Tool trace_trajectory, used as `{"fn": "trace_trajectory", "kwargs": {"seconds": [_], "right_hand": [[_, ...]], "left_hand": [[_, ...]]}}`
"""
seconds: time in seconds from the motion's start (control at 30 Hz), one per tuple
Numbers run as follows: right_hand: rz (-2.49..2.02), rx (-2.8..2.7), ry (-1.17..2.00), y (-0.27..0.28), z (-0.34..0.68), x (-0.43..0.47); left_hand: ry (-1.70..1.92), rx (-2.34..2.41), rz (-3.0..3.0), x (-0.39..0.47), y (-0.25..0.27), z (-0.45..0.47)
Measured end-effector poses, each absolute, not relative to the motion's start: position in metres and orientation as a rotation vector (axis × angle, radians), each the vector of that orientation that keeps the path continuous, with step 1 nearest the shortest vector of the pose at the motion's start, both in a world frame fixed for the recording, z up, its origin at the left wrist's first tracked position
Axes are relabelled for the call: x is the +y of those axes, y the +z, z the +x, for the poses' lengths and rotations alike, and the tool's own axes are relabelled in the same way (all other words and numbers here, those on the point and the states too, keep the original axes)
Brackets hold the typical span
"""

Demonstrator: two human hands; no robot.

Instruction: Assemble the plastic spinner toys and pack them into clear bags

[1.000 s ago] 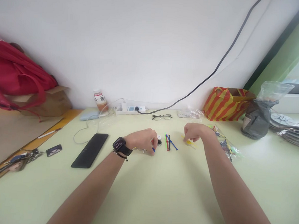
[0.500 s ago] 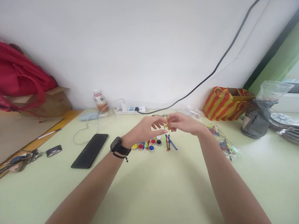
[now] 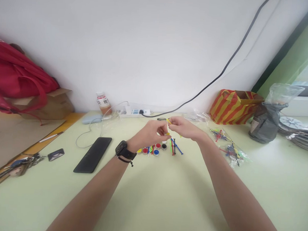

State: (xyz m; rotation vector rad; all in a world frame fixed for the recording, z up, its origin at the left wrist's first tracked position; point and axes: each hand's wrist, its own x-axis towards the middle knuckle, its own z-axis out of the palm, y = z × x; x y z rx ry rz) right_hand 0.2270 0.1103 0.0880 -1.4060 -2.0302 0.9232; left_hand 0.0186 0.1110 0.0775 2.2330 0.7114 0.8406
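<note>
My left hand [image 3: 153, 133], with a black watch on the wrist, pinches a small yellow piece [image 3: 168, 133] between thumb and forefinger. Close beside it, my right hand [image 3: 184, 127] has its fingers closed on a yellow plastic piece [image 3: 168, 121] whose shape I cannot make out. Under the hands lie small round pieces, among them a red one [image 3: 158, 146], a blue one [image 3: 156, 152] and a black one [image 3: 164, 147]. To their right are thin coloured sticks, including a blue stick [image 3: 178, 147] and a black stick [image 3: 174, 147]. My left hand partly covers the group.
A black phone-like slab [image 3: 92, 155] lies left, near keys [image 3: 24, 164]. Behind stand a bottle [image 3: 103, 103] and a power strip [image 3: 134, 113] with a cable. At right are plastic bags of coloured parts [image 3: 233, 154], a striped bag [image 3: 230, 107] and a grey bag [image 3: 264, 123].
My left thumb and fingers have closed into a pinch on the small yellow piece. My right hand has shifted slightly left, its yellow piece now showing at the fingertips.
</note>
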Motion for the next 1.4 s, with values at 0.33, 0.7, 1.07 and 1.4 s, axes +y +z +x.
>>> {"fn": "trace_trajectory", "kwargs": {"seconds": [0.33, 0.7, 1.07, 1.4], "right_hand": [[-2.136, -2.198, 0.915, 0.051, 0.263, 0.13], [-2.014, -2.267, 1.009, 0.056, 0.243, 0.126], [-1.291, -2.704, 1.131, 0.05, 0.207, 0.119], [-1.419, -2.58, 0.911, 0.05, 0.216, 0.12]], "left_hand": [[0.24, 0.679, 2.491, 0.103, 0.052, 0.035], [0.198, 0.835, 2.635, 0.126, 0.065, -0.002], [0.173, 0.953, 2.566, 0.133, 0.059, -0.01], [0.165, 0.958, 2.618, 0.132, 0.062, -0.008]]}}
